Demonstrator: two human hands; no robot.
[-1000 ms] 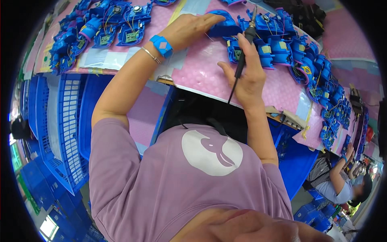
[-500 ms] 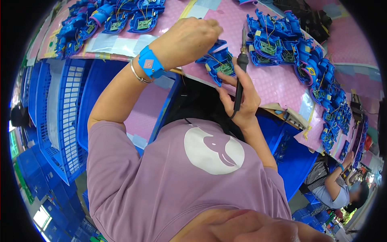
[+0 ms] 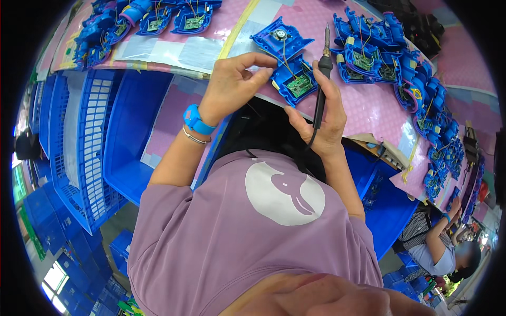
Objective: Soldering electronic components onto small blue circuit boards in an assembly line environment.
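My right hand (image 3: 329,116) holds a black soldering iron (image 3: 319,100) upright, its metal tip pointing away from me. Just left of it lies an opened blue plastic housing (image 3: 283,90) in two halves. The near half carries a green circuit board (image 3: 300,85); the far half has a round silver speaker-like part (image 3: 281,35). Thin wires run between the halves. My left hand (image 3: 234,87), with a blue band on the wrist, pinches at the housing's left edge where the halves meet. Its thumb and forefinger tips come close together there; the other fingers are curled.
More opened blue housings with boards cover the table at right (image 3: 363,60) and far left (image 3: 192,21). Blue crates (image 3: 94,126) stand at my left, and a blue bin (image 3: 387,203) is below the table at right. Another person (image 3: 432,247) sits at far right.
My left hand has drawn back toward me and left, uncovering the housing's far half with the round part. The soldering iron and right hand have shifted slightly right and the iron stands more upright.
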